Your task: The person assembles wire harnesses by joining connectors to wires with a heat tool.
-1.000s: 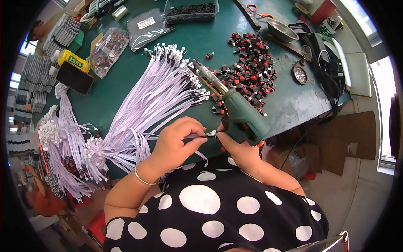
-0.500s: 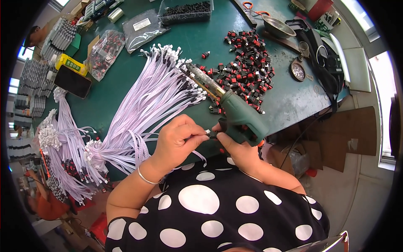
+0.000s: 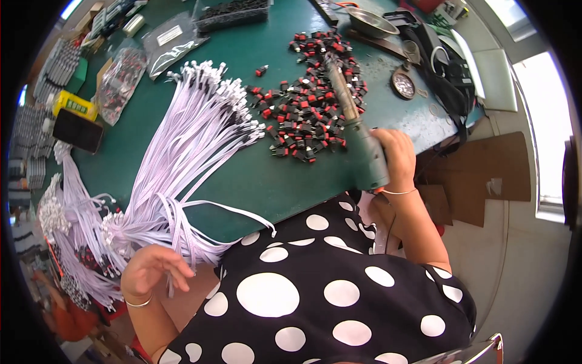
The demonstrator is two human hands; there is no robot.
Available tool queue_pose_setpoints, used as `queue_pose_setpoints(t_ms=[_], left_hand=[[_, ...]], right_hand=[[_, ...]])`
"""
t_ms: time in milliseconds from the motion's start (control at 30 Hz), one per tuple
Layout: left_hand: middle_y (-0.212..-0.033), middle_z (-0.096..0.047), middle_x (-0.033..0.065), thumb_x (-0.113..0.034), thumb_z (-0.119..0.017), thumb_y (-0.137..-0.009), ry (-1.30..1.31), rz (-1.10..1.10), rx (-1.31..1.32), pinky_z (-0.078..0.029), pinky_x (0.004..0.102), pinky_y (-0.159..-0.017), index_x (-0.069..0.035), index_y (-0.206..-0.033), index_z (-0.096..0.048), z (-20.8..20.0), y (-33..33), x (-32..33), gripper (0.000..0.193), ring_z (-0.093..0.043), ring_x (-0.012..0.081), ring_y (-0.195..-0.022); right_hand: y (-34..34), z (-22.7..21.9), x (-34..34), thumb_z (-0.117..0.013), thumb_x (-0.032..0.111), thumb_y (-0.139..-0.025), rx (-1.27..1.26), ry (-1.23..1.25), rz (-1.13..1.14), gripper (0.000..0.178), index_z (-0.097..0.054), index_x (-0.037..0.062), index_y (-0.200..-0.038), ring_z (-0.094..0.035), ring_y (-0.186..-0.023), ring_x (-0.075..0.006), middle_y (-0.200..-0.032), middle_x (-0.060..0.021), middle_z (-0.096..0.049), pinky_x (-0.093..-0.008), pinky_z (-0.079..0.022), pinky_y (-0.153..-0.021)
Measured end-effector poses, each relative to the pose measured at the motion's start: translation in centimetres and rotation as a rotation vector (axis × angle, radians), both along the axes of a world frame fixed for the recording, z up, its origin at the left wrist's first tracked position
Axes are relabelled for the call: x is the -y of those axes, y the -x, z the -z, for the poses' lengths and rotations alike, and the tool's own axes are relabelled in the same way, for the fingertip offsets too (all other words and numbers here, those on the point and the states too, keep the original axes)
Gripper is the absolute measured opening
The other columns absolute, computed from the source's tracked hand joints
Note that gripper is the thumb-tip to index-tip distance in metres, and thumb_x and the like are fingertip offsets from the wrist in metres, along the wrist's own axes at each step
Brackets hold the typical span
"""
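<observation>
My right hand [image 3: 397,159] is closed round the handle of a green pistol-grip soldering gun [image 3: 367,155], blurred by motion. Its long metal barrel points away over a heap of small black-and-red switches [image 3: 303,109]. My left hand [image 3: 154,267] is off the table's front edge at the left, fingers loosely apart, with nothing visible in them. Just beyond it lies a large bundle of white flat cables [image 3: 176,133], with white connectors and black sleeves at the far ends. One loose white cable [image 3: 233,211] curves out along the front edge.
More cable bundles [image 3: 54,206] hang at the left. Behind them are a black phone [image 3: 77,130], a yellow bottle [image 3: 76,105] and plastic bags [image 3: 173,42]. A clear tray of black pieces [image 3: 230,15] stands far back, a metal bowl [image 3: 373,24] at the right.
My hands have parted from a pinch on a small piece at the middle. The left has drawn back leftward and opened; the right has moved right with the soldering gun. The view has shifted.
</observation>
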State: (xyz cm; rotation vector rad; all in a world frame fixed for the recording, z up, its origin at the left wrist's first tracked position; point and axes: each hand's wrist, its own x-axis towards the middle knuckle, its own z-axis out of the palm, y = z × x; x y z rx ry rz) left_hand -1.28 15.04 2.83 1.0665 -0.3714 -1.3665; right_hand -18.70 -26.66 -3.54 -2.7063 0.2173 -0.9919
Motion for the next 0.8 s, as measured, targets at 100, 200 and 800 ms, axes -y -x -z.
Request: queue_pose_setpoints(t_ms=[100,200,800], left_hand=[[-0.105,-0.058,0.0194,-0.039,-0.069,-0.072,-0.105,0.090,0.133,-0.048,0.0284,-0.069,0.003,-0.122,-0.040,0.5,0.8,0.0,0.072,-0.061,0.0230,-0.086],[-0.107,-0.057,0.0167,-0.036,-0.069,-0.073,-0.083,0.101,0.250,-0.047,0.0279,-0.073,0.004,-0.120,-0.043,0.6,0.7,1.3,0.066,-0.059,0.0191,-0.087],[-0.074,-0.050,0.0098,-0.007,-0.065,-0.069,-0.291,0.006,1.844,-0.042,0.0354,-0.059,-0.004,-0.078,-0.051,4.9,-3.2,17.8,0.017,-0.052,0.0275,-0.068]], right_hand=[[-0.9,1.5,-0.9,-0.058,0.002,-0.061,-0.063,0.102,-0.028,0.037,-0.055,0.0087,-0.098,-0.055,-0.078,-0.0250,-0.087,-0.0069,-0.057,-0.0354,-0.041,-0.073],[-1.1,1.9,-1.0,-0.058,0.000,-0.058,-0.112,0.150,-0.024,0.041,-0.055,0.0099,-0.098,-0.055,-0.078,-0.0245,-0.087,-0.0061,-0.057,-0.0354,-0.041,-0.073],[0.9,-2.5,-4.2,-0.046,-0.013,-0.074,0.388,-1.369,-0.251,0.040,-0.042,0.0015,-0.111,-0.059,-0.090,-0.0240,-0.097,-0.0118,-0.053,-0.0337,-0.047,-0.076]])
